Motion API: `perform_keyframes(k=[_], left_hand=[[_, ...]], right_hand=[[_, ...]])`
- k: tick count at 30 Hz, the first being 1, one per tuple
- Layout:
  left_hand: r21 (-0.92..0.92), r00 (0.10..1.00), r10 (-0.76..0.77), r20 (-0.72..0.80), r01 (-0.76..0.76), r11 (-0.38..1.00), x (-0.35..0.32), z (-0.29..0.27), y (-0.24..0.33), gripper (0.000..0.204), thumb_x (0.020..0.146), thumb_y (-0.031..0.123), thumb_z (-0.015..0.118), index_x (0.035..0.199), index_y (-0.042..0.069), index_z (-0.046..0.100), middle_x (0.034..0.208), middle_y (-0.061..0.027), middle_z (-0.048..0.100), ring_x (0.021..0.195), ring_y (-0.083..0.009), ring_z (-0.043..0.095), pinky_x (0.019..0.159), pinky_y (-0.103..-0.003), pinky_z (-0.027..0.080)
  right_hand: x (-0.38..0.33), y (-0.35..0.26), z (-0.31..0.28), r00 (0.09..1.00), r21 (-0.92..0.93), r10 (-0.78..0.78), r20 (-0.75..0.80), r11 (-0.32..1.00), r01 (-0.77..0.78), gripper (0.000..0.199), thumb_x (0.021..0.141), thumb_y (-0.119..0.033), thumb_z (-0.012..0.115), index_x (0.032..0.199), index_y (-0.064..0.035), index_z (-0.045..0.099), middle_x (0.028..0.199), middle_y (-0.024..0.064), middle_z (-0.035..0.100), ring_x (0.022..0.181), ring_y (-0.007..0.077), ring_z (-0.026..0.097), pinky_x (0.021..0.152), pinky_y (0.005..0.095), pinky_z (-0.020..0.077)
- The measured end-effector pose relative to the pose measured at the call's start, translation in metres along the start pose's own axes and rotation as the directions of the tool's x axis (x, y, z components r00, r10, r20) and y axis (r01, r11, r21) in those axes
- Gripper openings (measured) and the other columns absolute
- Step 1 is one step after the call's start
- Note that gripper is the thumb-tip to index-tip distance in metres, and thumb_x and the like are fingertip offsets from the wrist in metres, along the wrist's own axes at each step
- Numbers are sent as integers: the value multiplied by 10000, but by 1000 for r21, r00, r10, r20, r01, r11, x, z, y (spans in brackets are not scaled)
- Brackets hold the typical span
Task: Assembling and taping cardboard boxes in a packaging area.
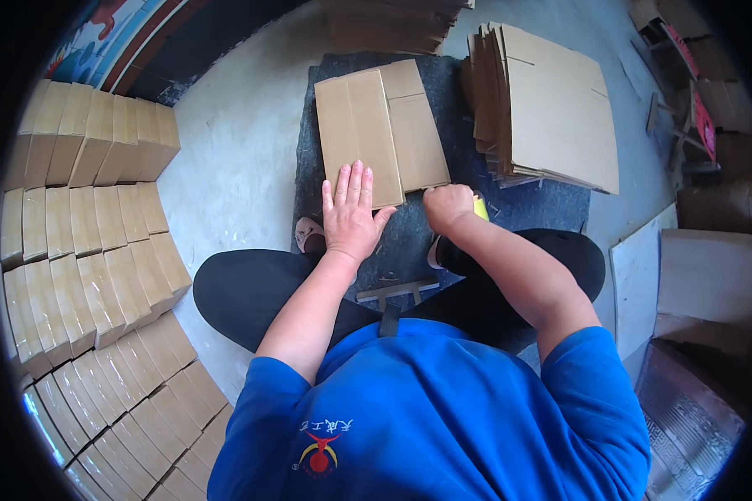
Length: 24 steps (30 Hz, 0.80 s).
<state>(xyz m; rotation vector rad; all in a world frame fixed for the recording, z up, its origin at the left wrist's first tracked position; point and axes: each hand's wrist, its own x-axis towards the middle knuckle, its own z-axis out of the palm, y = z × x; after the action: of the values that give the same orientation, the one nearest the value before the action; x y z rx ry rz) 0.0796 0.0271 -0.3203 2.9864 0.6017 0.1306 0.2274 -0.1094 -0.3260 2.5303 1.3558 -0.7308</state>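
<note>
A flattened cardboard box [359, 117] lies in front of me on a dark mat, its folded panel to the left and a wider flap [422, 134] to the right. My left hand [353, 215] is open, its fingers laid flat on the near end of the folded panel. My right hand [448, 207] is closed in a fist at the near right corner of the flap. A small yellow thing [480, 206] shows at that hand's right side, partly hidden. What the fist holds I cannot make out.
To the right stands a pile of flat cardboard boxes [560, 108]; another cardboard stack [384, 25] is at the far edge. Rows of taped cartons [92, 225] fill the left side. The dark mat [309, 150] lies on a grey floor [234, 125]. Cardboard sheets [710, 275] lean at right.
</note>
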Motion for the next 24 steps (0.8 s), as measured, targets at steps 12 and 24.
perform_keyframes(k=[12,24], left_hand=[[19,997,-31,69,30,999,4,-6,8,829,886,502,576,1502,39,269,1590,-114,208,1484,-274,130,1183,-513,50],[-202,972,-66,-225,20,979,144,-28,-36,419,883,309,592,1249,105,586,1365,-101,492,1292,-270,424,1089,-470,276]], right_hand=[[9,-26,44,990,43,-117,80,993,114,504,899,-164,523,1396,-107,464,983,100,726,867,218,714,684,387,536],[-21,-92,-3,967,618,-15,253,772,-149,591,800,-357,686,1218,8,483,1106,252,652,1050,368,637,921,436,508]])
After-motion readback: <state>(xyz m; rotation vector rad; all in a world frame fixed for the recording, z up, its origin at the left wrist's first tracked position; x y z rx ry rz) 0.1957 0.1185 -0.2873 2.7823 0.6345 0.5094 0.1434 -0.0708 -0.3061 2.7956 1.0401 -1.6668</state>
